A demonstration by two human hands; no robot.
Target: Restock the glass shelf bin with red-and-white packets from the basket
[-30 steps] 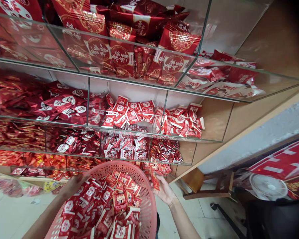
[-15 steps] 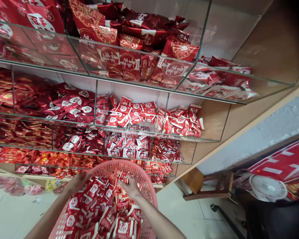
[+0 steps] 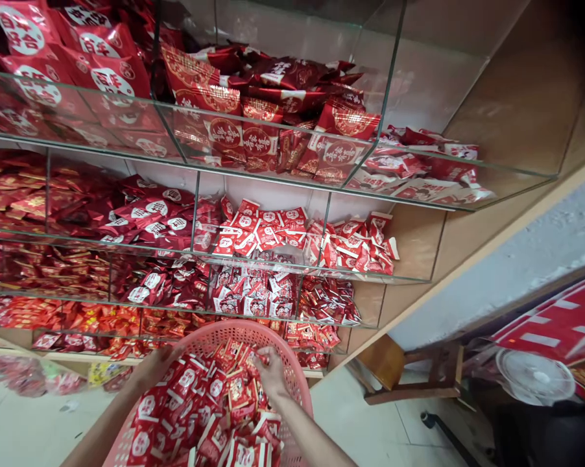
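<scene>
A sweet shop: tiered glass shelves (image 3: pixel 273 170) heaped with red wrapped candies (image 3: pixel 253 230).

Showing pink, pierced with a fine grid of holes: the basket (image 3: pixel 292 379). Gleaming red and white inside it, marked with white circles and small figures: the packets (image 3: pixel 209 408). Shining deep red with gold round emblems on the top shelf: the big bags (image 3: pixel 253 123). Glinting clear with greenish edges: the glass shelves (image 3: pixel 273 175). Showing light brown wood grain: the side panel (image 3: pixel 506 110). Standing brown: the stool (image 3: pixel 409 370). Lying pale grey-white: the floor (image 3: pixel 360 421). Showing white: the fan (image 3: pixel 536 377).
</scene>
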